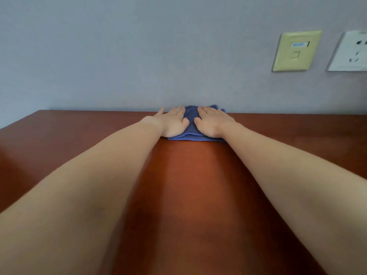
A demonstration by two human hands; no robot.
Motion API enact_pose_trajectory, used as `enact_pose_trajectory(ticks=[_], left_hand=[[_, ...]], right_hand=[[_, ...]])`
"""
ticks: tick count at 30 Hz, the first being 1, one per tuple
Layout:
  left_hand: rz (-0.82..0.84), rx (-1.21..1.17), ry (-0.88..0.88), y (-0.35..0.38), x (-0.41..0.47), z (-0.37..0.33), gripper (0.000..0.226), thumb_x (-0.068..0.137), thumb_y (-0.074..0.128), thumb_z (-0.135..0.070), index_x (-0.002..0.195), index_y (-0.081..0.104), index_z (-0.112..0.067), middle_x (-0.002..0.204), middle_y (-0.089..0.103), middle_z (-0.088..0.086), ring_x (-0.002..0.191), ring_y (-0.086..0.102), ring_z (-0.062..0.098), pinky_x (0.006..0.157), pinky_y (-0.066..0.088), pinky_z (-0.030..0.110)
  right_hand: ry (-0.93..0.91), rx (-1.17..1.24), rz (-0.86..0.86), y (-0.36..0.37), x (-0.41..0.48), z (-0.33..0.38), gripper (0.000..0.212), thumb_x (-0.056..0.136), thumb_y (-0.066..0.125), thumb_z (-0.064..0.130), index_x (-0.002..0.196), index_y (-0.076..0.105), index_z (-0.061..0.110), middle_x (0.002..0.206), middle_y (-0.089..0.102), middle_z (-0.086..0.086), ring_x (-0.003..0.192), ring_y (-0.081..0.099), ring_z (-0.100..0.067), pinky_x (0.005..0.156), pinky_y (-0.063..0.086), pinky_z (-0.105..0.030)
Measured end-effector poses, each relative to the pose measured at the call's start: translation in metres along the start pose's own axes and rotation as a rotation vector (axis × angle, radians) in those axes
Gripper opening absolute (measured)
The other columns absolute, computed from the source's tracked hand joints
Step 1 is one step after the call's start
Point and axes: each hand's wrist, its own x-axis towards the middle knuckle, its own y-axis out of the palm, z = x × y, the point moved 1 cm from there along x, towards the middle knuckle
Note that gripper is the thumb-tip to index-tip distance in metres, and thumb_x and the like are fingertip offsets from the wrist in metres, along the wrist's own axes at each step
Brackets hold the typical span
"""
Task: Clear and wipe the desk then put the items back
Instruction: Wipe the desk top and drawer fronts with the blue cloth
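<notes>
At the far edge of the counter (188, 175), your left grip (172, 124) and right grip (212, 122) press flat, released, on the cloth (191, 125). You seem to be wiping; next, probably pull it toward you.

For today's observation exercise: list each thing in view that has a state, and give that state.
Blue cloth: folded, flat on the desk, by the wall.
Left hand: open, pressing the cloth.
Right hand: open, pressing the cloth.
Network socket: nothing plugged in.
Power socket: no plug visible.

L hand (172, 122) + R hand (212, 122) flat on blue cloth (191, 124) | desk (194, 185) far edge
</notes>
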Motion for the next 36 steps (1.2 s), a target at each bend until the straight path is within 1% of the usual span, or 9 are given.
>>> enact_pose_trajectory(ticks=[7,15,22,36], left_hand=[[-0.003,-0.025,0.027,0.009,-0.042,-0.001,0.059,0.104,0.012,-0.035,0.155,-0.003,-0.01,0.163,-0.007,0.004,0.15,-0.006,0.014,0.121,-0.008,0.04],[-0.009,-0.088,0.023,0.021,-0.137,-0.013,0.059,0.103,0.013,-0.032,0.155,-0.003,-0.009,0.163,-0.008,0.005,0.15,-0.007,0.014,0.121,-0.008,0.041],[0.007,-0.084,0.0,0.029,-0.223,-0.028,0.059,0.104,0.012,-0.034,0.155,-0.005,-0.009,0.163,-0.009,0.004,0.15,-0.007,0.014,0.121,-0.009,0.041],[0.032,-0.079,-0.007,0.044,-0.345,-0.052,0.058,0.104,0.01,-0.035,0.155,-0.007,-0.012,0.163,-0.012,0.002,0.149,-0.01,0.013,0.12,-0.011,0.04]], right_hand=[[0.018,-0.021,0.006,0.002,-0.046,0.02,0.06,0.102,0.017,0.036,0.155,0.007,0.01,0.163,0.003,-0.005,0.15,0.002,-0.018,0.121,0.002,-0.037],[0.003,-0.021,0.032,0.009,-0.124,0.054,0.06,0.102,0.017,0.037,0.155,0.006,0.012,0.163,0.001,-0.005,0.15,0.002,-0.018,0.122,0.001,-0.037],[-0.015,-0.015,0.041,0.013,-0.201,0.082,0.061,0.102,0.016,0.04,0.156,0.005,0.014,0.163,0.0,-0.003,0.15,0.0,-0.018,0.122,0.0,-0.037],[-0.018,0.02,0.025,0.021,-0.324,0.12,0.06,0.102,0.015,0.04,0.156,0.003,0.015,0.163,-0.002,-0.002,0.15,-0.003,-0.016,0.122,-0.002,-0.036]])
